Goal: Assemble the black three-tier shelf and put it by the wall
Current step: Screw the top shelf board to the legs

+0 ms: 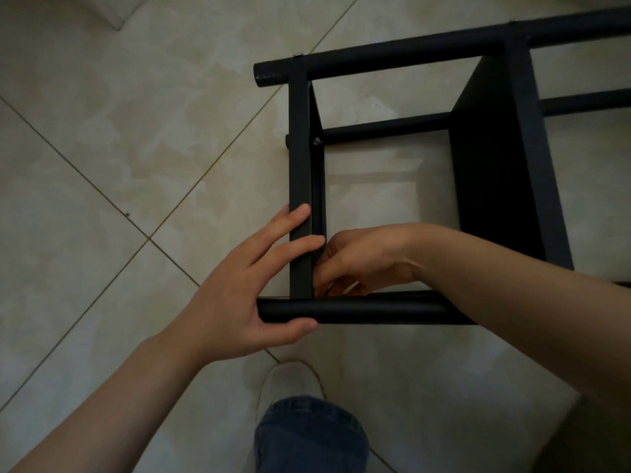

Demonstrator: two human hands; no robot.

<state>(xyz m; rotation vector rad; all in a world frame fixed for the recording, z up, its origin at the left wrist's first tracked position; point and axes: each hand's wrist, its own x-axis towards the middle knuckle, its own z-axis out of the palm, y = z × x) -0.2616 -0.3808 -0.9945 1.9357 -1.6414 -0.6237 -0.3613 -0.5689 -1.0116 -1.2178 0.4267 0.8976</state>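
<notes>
Shelf [495, 172] lies on its side on the tiled floor [102, 148], long axis running off to your right; the work is at the near corner where end panel [299, 165] meets near tube [375, 310]. Your left hand [239, 295] braces both, fingers flat, thumb under the tube. Your right hand [362, 261] curls inside that corner, its hold hidden.

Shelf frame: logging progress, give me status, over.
Left hand flat, bracing end board and near tube. Right hand curled at inside corner, grip hidden. Shelf on its side on floor. No obstruction seen.
</notes>
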